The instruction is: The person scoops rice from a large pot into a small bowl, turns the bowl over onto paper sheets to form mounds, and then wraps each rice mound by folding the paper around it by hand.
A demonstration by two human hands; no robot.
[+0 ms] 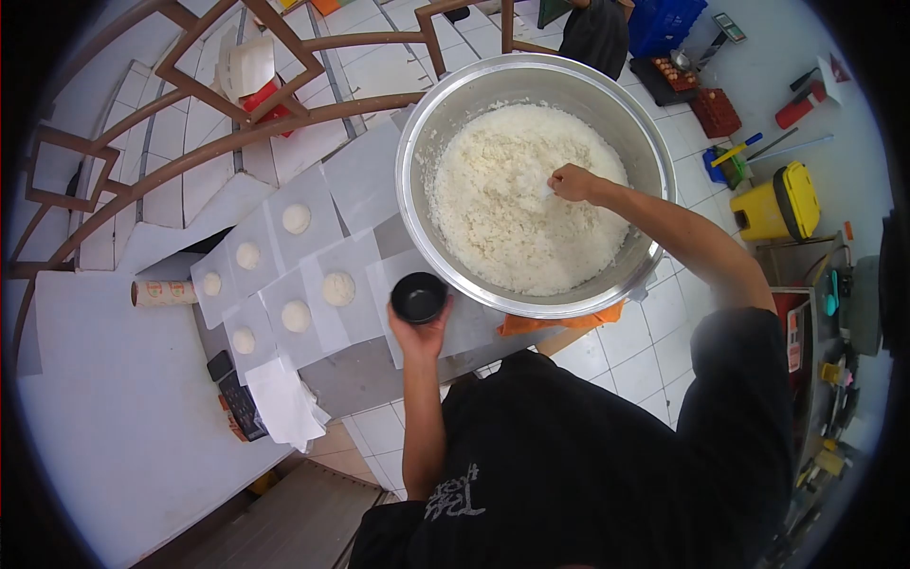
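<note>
The right hand (572,181), closed on a white scoop, sits in the rice (512,204), up-right of the cup (419,296) the left hand (420,334) cradles.

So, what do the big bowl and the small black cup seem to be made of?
Big bowl: probably polished metal, as its silver wall reflects light. Small black cup in the left hand: perhaps plastic, dark with a faint sheen; uncertain.

yellow bin (782,202), blue crate (668,21), calculator (241,405), paper roll (164,293)
</note>
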